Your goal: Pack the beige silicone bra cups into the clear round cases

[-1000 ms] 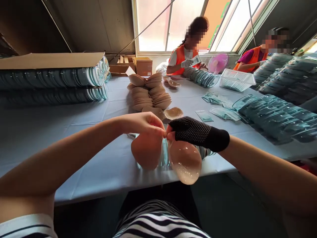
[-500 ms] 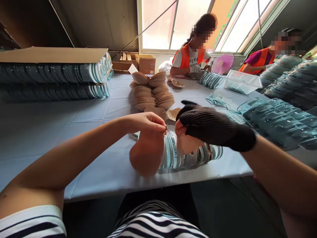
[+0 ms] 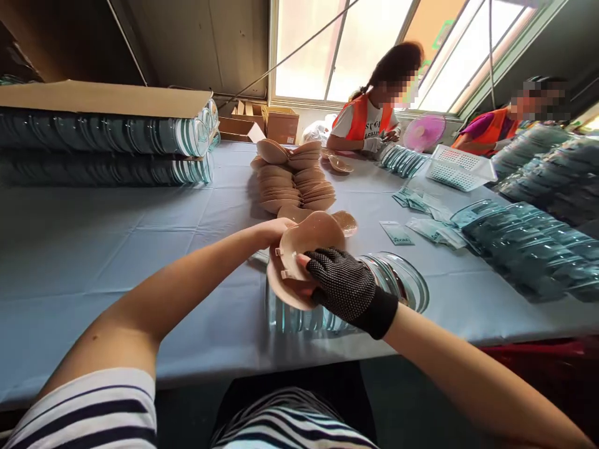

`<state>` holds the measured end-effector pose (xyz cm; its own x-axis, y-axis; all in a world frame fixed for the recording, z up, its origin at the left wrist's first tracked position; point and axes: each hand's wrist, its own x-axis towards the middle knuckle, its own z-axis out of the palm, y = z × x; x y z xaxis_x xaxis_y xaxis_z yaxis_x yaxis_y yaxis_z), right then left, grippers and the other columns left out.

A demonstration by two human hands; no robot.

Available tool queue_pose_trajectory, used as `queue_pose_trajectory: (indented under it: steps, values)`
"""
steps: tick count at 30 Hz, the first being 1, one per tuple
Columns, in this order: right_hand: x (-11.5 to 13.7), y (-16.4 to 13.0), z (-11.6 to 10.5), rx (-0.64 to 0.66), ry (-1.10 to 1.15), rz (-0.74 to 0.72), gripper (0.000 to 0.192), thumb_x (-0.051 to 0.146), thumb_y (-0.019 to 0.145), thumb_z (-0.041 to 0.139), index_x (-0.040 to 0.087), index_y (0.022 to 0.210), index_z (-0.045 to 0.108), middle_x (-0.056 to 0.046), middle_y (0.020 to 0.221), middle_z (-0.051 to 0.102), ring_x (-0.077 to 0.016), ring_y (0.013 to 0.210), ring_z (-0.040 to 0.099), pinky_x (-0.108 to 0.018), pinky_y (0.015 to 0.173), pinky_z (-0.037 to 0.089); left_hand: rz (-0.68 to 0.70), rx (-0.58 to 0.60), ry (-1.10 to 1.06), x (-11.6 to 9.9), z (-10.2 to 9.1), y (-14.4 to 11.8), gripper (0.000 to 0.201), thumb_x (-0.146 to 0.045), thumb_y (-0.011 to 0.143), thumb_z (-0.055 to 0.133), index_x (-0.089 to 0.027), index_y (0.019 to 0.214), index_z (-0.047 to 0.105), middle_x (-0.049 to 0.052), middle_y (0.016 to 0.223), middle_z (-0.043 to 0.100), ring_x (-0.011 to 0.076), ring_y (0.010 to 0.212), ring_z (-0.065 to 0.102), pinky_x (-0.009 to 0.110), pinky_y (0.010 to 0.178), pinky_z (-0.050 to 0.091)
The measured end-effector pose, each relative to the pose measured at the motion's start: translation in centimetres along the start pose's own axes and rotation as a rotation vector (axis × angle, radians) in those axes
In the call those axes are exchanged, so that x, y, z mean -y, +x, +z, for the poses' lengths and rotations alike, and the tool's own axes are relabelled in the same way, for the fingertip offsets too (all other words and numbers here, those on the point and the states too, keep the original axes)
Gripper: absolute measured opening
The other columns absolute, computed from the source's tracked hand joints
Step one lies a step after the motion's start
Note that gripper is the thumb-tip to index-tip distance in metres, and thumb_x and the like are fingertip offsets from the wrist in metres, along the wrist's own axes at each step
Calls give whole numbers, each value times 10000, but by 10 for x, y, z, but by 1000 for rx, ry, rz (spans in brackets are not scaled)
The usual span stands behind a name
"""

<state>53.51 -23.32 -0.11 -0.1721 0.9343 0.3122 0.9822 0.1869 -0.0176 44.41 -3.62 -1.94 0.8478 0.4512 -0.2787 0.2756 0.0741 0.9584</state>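
Two beige stick-on bra cups, a front bra cup (image 3: 318, 234) over a back bra cup (image 3: 278, 287), overlap above the table's near edge. My left hand (image 3: 281, 229) grips them at the upper left; most of its fingers are hidden behind the cups. My right hand (image 3: 344, 284), in a black dotted fingerless glove, is closed on the front cup's inner side near small clear clasps. Just behind and below is a row of clear round plastic cases (image 3: 393, 274), partly covered by the cups and glove. Stacked beige bra cups (image 3: 278, 181) stand beyond my hands.
Cardboard (image 3: 107, 100) tops rows of clear cases (image 3: 140, 134) on the left. Printed packets (image 3: 397, 233) and stacked cases (image 3: 524, 249) lie on the right. Farther back are a white basket (image 3: 461, 168), a pink fan (image 3: 425, 132) and two people in orange vests (image 3: 362, 118).
The two cups, held apart before, are now together and overlapping. My right hand has moved left and down onto the front cup. The view has shifted slightly.
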Motion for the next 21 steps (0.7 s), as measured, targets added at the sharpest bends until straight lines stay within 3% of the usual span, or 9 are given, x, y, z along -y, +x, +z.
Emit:
queue_pose_trajectory:
  steps: [4,6,8,10,12,14,16,18,21]
  values:
    - [-4,3,13,104,-53,64,319,190,966,487,180,1239,651,-139,1162,715,-250,1004,691,-412,857,572,-10,126,-92,4,3,-12,294,-250,608,781,-109,864,744,57,759,709,148,620,608,235,580,486]
    - [-1,8,20,136,-138,135,337,182,1000,391,167,1169,682,-148,1041,744,-250,880,719,-384,727,583,-39,93,-188,7,2,-30,511,-255,635,766,-160,1133,701,66,897,731,161,712,658,235,632,519]
    - [0,10,25,157,-208,190,336,192,1000,382,157,1123,693,-148,946,752,-254,783,721,-367,625,566,-104,13,-254,11,-2,-51,751,-201,635,747,-213,1362,561,77,1004,731,165,752,678,230,629,530]
    - [0,11,25,150,-236,206,326,203,998,391,178,1127,690,-127,932,755,-242,760,718,-346,600,554,-140,-38,-211,15,-5,-71,821,-145,627,719,-228,1416,509,62,967,729,138,658,648,198,534,490]
    - [-4,13,16,80,-221,202,304,231,996,417,211,1110,699,-101,925,759,-223,769,715,-323,618,548,-109,-21,-140,16,-9,-85,741,-107,620,689,-230,1343,587,31,893,724,123,601,617,178,477,442]
    - [-9,19,0,-41,-147,122,268,233,982,460,234,1087,707,-73,957,765,-209,835,715,-336,751,566,-62,15,-147,15,-11,-90,567,-107,619,695,-205,1177,698,28,853,727,145,647,650,189,513,469]
    - [-13,27,-22,-156,-28,-20,258,167,959,477,243,1049,707,-34,1039,763,-199,992,702,-407,1000,513,-7,27,-266,11,-11,-90,398,-143,634,738,-157,1031,747,72,888,748,210,788,706,244,642,546]
    - [-14,35,-39,-230,64,-159,280,112,948,464,246,1029,695,-1,1135,746,-198,1163,648,-491,1177,359,26,31,-441,7,-11,-89,303,-171,666,763,-123,965,755,120,915,760,266,875,722,311,753,580]
    - [-8,42,-45,-248,89,-304,271,113,957,462,248,1001,692,2,1155,740,-222,1230,613,-593,1201,283,-63,-12,-672,3,-9,-88,237,-150,741,712,-92,970,738,151,881,761,325,856,731,432,768,606]
